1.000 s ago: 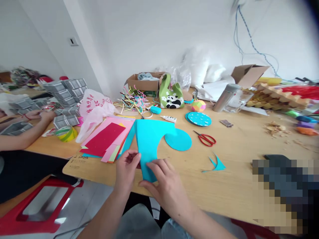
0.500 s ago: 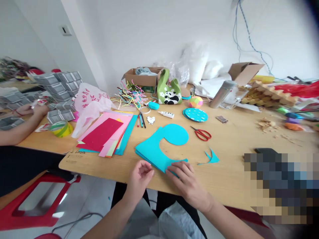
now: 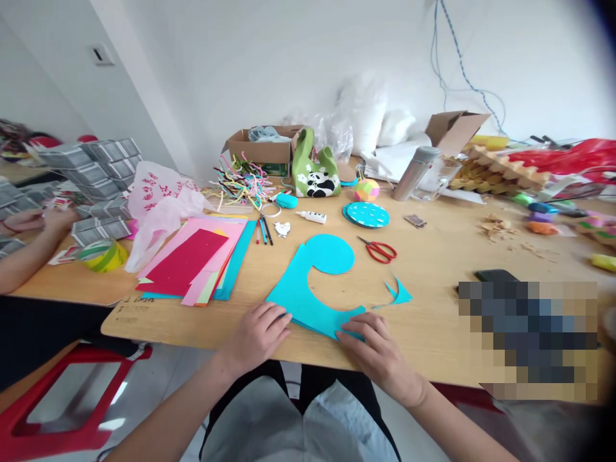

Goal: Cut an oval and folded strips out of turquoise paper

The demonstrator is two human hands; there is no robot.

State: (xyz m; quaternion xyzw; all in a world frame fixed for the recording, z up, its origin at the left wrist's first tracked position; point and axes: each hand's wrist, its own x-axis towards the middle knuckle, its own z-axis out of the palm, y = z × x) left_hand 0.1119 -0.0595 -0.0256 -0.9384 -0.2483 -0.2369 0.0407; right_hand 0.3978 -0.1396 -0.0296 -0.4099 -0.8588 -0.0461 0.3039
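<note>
In the head view, a turquoise felt sheet (image 3: 317, 314) with a large round bite cut from it lies at the table's front edge. More layers show under its lower edge. My left hand (image 3: 260, 335) has its fingers closed on the sheet's left corner. My right hand (image 3: 375, 343) pinches the lower right corner, its thumb hidden. A cut turquoise felt circle (image 3: 332, 254) lies just beyond, overlapping the sheet's upper end. Red-handled scissors (image 3: 379, 250) rest to the right of the circle, and a pointed turquoise scrap (image 3: 399, 293) lies nearer me.
Stacked coloured felt sheets (image 3: 192, 256) lie left, with pens (image 3: 264, 232) and a glue bottle (image 3: 311, 217) beyond. A green panda bag (image 3: 315, 173), dotted blue discs (image 3: 368, 215) and a steel flask (image 3: 418, 172) stand farther back. A co-worker's hand (image 3: 60, 215) is far left.
My left hand has moved from beside the sheet onto its left corner, its fingers now turned down. The sheet has turned slightly. My right hand stays at its right corner. The whole view has shifted.
</note>
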